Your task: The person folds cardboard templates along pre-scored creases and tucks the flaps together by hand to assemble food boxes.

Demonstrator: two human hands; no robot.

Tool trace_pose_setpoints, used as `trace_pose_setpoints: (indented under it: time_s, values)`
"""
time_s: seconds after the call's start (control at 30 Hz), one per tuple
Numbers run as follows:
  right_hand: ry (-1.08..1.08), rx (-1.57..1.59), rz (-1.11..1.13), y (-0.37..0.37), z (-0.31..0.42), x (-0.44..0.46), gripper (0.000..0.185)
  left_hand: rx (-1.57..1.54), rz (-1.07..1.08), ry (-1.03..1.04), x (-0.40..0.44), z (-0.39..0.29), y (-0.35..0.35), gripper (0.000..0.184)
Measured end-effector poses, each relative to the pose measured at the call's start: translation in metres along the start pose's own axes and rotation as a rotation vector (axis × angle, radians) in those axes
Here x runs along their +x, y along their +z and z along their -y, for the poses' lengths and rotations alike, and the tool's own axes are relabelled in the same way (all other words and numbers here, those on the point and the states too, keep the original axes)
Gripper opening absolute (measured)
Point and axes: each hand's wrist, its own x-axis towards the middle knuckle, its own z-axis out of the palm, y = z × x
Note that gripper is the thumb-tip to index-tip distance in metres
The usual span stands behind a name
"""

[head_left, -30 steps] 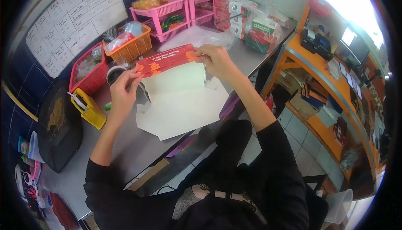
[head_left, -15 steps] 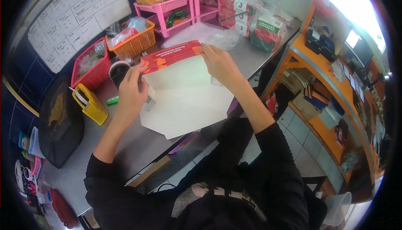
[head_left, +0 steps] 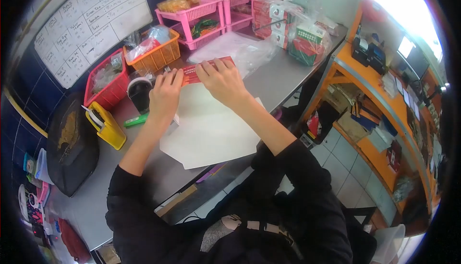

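A flat cardboard piece (head_left: 211,129), plain white inside, lies on the grey table at its front edge. Its far end is a red printed panel (head_left: 191,74) with white lettering. My left hand (head_left: 165,93) grips the panel's left end, fingers bent over it. Further right, my right hand (head_left: 222,82) has its fingers curled over the top of the same panel. The thumbs are mostly hidden. Just left of my left hand are a dark cup-like container (head_left: 139,96) and a green cutter (head_left: 136,120).
A yellow holder (head_left: 109,128), a red basket (head_left: 106,81) and an orange basket (head_left: 156,55) stand on the left. Pink racks (head_left: 192,16), a clear plastic bag (head_left: 254,55) and wrapped boxes (head_left: 307,43) are behind. An orange shelf (head_left: 350,72) is at right.
Both hands have come closer together along the red panel, their fingers now folded over its top. The panel sits lower and the white board lies flatter.
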Motion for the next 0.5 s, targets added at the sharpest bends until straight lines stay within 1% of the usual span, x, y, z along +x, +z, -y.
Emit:
trace_pose_setpoints:
  time_s: [0.03,0.07,0.1,0.13,0.17,0.2,0.23,0.27,0.3,0.33,0.37,0.4,0.43,0.47,0.5]
  values:
    - [-0.010,0.022,-0.082,0.000,-0.002,-0.001,0.024,-0.001,0.004,-0.001,0.002,-0.003,-0.005,0.031]
    - [-0.019,0.046,-0.165,0.000,-0.003,-0.003,0.023,-0.066,0.051,-0.065,0.005,-0.007,-0.012,0.031]
    - [-0.014,0.051,-0.165,-0.006,-0.005,-0.002,0.023,-0.130,0.099,-0.128,0.008,-0.011,-0.019,0.031]
    - [0.059,-0.014,-0.132,-0.014,-0.008,-0.001,0.024,-0.126,0.103,-0.125,0.011,-0.011,-0.024,0.031]
    - [0.130,-0.080,-0.095,-0.020,-0.012,-0.002,0.024,-0.113,0.152,-0.171,0.014,-0.012,-0.027,0.032]
    - [0.133,-0.076,-0.089,-0.021,-0.016,-0.007,0.024,-0.103,0.204,-0.219,0.014,-0.013,-0.028,0.033]
    - [0.248,0.040,0.067,-0.021,-0.023,-0.010,0.026,-0.106,0.211,-0.219,0.012,-0.009,-0.023,0.033]
    - [0.361,0.153,0.219,-0.021,-0.028,-0.012,0.028,-0.100,0.197,-0.162,0.009,-0.001,-0.014,0.036]
    - [0.363,0.152,0.220,-0.018,-0.027,-0.018,0.028,-0.095,0.184,-0.106,0.009,0.001,-0.011,0.040]
    - [0.328,0.145,0.072,-0.016,-0.025,-0.023,0.030,-0.095,0.180,-0.104,0.008,0.000,-0.010,0.040]
    - [0.288,0.137,-0.080,-0.013,-0.026,-0.027,0.031,-0.143,0.132,-0.100,0.006,-0.001,-0.009,0.042]
    - [0.283,0.136,-0.085,-0.014,-0.029,-0.028,0.031,-0.188,0.086,-0.098,0.006,-0.003,-0.011,0.044]
    - [0.305,0.217,-0.195,-0.017,-0.031,-0.032,0.035,-0.184,0.086,-0.100,0.004,-0.004,-0.014,0.044]
    - [0.331,0.298,-0.304,-0.018,-0.032,-0.037,0.038,-0.327,0.015,-0.154,0.003,-0.005,-0.017,0.045]
    - [0.332,0.301,-0.304,-0.025,-0.028,-0.041,0.038,-0.471,-0.058,-0.207,0.001,-0.007,-0.020,0.047]
